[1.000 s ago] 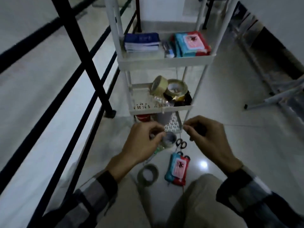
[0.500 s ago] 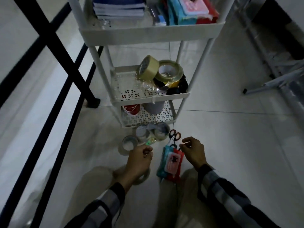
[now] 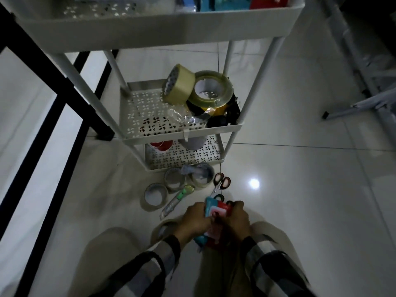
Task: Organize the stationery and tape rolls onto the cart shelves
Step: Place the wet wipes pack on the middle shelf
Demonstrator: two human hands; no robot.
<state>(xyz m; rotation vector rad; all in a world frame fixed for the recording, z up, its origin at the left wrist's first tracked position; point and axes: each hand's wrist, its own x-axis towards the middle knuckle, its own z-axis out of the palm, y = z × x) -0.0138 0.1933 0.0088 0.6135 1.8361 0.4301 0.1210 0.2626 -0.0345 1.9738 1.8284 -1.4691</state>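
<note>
A: 2 hands are closed on 1 thing: the left hand (image 3: 196, 219) and the right hand (image 3: 236, 218) are curled round the teal and red packet (image 3: 216, 211), held low over the floor (image 3: 300, 189) at 6 o'clock from the cart (image 3: 184, 133).

B: How is the packet judged to handle?

A: It is taken to be light and soft-skinned, probably a plastic-wrapped pack that gives under pressure. A grip across both long edges, as is seen now, is thought best; a pinch at 1 corner could let the wrapper slide or crumple.

B: What is left on the floor?

A: 3 pale tape rolls (image 3: 155, 196) are seen at 11 o'clock from the hands, with a green utility knife (image 3: 175, 200) beside them and red-handled scissors (image 3: 220, 183) at 12 o'clock. Another roll (image 3: 162, 229) is partly hidden beneath the left wrist.

B: And how are those judged?

A: The rolls are expected to be stiff and fairly light, best taken through the core or across the rim, since a smooth outer face may slip. The scissors should be lifted by the closed blades or the handles. Whether the knife blade is retracted cannot be told.

B: Where could things be placed?

A: The middle shelf (image 3: 150, 112) is bare at its 9 o'clock side; 2 large rolls (image 3: 179, 84) are stacked at 3 o'clock.
</note>
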